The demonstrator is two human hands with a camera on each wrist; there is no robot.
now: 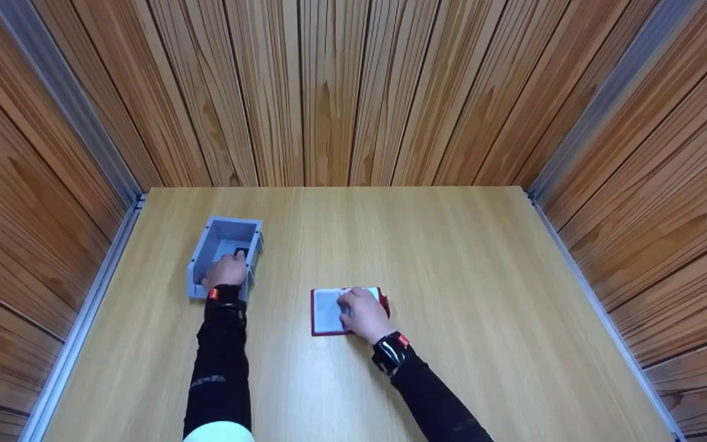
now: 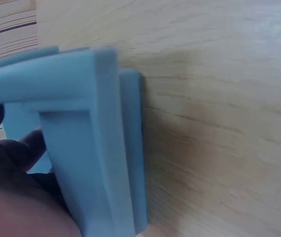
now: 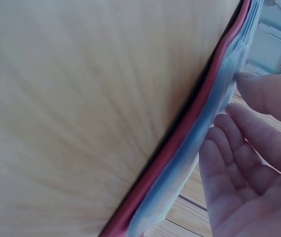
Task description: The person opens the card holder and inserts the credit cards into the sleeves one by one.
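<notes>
A red card holder (image 1: 312, 313) with clear plastic sleeves (image 1: 327, 304) lies open on the table. My right hand (image 1: 366, 314) is over its right half. Thumb and forefinger pinch a clear sleeve, seen edge-on in the right wrist view beside the right fingers (image 3: 251, 148). Over to the left, my left hand (image 1: 226, 270) reaches into a blue-grey plastic bin (image 1: 197, 264). A small black thing (image 1: 241, 251) shows by the left thumb. In the left wrist view the bin wall (image 2: 76, 163) hides much of the left fingers (image 2: 24, 148), so their grip is unclear.
The wooden table (image 1: 482, 258) carries the bin at back left and the card holder near its middle. Wood-panelled walls (image 1: 329, 92) enclose the back and both sides, with metal rails (image 1: 77, 362) along the side edges.
</notes>
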